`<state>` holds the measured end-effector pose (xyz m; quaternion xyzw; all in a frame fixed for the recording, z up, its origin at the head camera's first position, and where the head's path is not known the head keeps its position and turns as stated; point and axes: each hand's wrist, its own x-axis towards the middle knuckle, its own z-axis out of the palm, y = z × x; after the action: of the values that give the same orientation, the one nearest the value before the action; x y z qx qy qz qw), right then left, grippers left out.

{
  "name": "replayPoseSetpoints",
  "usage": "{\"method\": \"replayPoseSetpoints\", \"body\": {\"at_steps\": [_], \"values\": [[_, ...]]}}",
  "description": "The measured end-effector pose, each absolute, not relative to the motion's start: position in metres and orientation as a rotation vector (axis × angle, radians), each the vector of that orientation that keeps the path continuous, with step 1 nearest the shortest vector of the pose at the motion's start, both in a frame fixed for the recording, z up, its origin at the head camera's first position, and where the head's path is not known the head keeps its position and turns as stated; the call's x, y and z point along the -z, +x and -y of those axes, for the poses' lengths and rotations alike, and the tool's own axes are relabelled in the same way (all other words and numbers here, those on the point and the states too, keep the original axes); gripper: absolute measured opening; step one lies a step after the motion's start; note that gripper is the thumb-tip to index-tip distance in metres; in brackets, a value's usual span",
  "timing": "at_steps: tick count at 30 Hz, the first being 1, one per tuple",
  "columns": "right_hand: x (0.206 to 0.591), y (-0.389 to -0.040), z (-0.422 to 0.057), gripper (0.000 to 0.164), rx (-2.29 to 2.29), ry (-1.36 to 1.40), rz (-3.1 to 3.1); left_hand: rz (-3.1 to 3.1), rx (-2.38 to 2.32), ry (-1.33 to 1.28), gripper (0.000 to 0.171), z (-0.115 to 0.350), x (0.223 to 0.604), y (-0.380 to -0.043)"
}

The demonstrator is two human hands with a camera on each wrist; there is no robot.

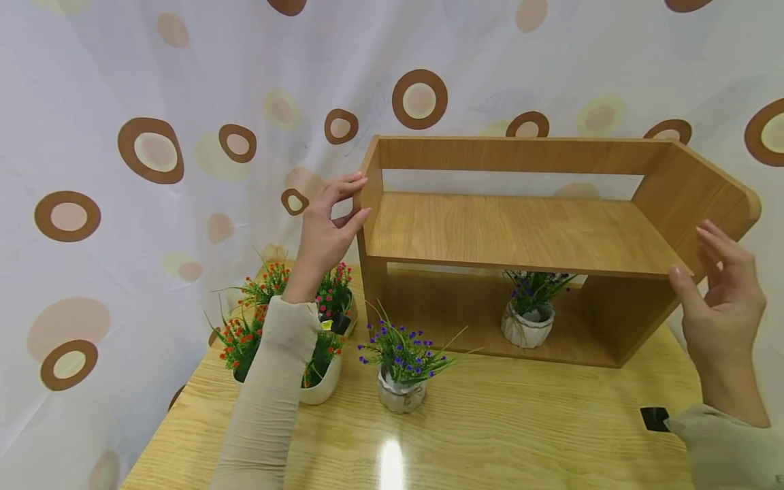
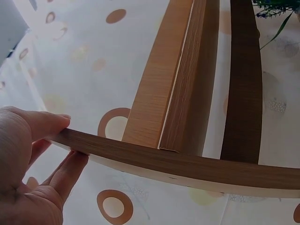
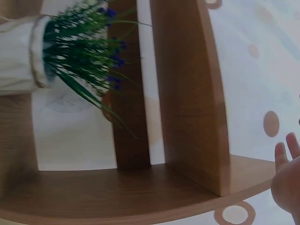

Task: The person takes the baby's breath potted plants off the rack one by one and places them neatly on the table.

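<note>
A two-tier wooden shelf (image 1: 502, 228) stands on the table against the patterned backdrop. My left hand (image 1: 327, 231) pinches the front edge of its left side panel; the left wrist view has thumb and fingers on opposite faces of that panel (image 2: 187, 164). By the right side panel, my right hand (image 1: 725, 292) is raised with fingers spread, the thumb near the middle board's corner. A purple-flowered plant in a white pot (image 1: 528, 330) sits in the lower compartment. Another purple-flowered plant (image 1: 401, 391) stands on the table before the shelf's left end.
Several plants with red and orange flowers (image 1: 241, 344) cluster left of the shelf, partly behind my left arm, one in a white pot (image 1: 324, 384). The wooden table (image 1: 490, 435) has its left edge along the backdrop (image 1: 202, 224). A black piece (image 1: 655, 418) shows at my right cuff.
</note>
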<state>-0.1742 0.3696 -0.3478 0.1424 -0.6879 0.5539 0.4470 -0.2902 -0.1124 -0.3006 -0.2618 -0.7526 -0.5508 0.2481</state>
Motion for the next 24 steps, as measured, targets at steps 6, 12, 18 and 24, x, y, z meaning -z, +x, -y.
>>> {"method": "replayPoseSetpoints", "body": {"at_steps": [6,12,18,24], "values": [[0.383,-0.172,-0.367,0.054,-1.495,0.49,1.73,2.023,1.491,-0.752,0.04,0.115,0.304,-0.294],[0.413,-0.166,-0.361,0.054,-1.532,0.499,1.838,2.03,1.482,-0.752,0.04,0.114,0.304,-0.294],[0.439,-0.165,-0.352,0.05,-1.436,0.488,1.953,2.043,1.475,-0.74,0.04,0.116,0.305,-0.295],[0.458,-0.169,-0.351,0.05,-1.374,0.315,2.179,2.033,1.482,-0.743,0.041,0.115,0.305,-0.295]]}}
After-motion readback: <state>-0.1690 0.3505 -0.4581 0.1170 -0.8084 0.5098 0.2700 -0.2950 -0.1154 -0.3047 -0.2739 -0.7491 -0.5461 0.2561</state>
